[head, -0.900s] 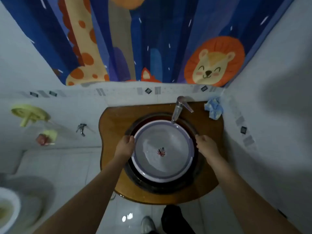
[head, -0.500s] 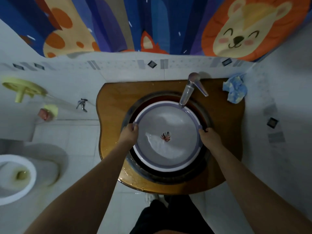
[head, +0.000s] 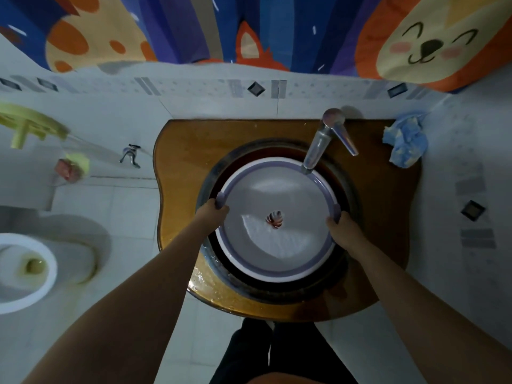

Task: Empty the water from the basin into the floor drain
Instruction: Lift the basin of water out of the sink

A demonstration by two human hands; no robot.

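A round basin (head: pixel 277 261) with a purple rim sits inside the dark sink bowl (head: pixel 343 270), which is set into a wooden surface (head: pixel 182 162) against the tiled wall. The basin holds water, and a small striped mark shows at the middle of its bottom. The left hand (head: pixel 212 214) grips the basin's rim on its left side, the fingers curled tight over the edge beside a purple handle tab. The right hand (head: pixel 342 225) grips the rim on the opposite side in the same way, its fingers wrapped around the edge. A metal tap (head: pixel 318 145) reaches over the far rim of the basin. A crumpled blue cloth (head: pixel 406 142) lies on the surface's far right corner. A toilet (head: pixel 25 273) stands on the floor to the left, well apart from the sink.
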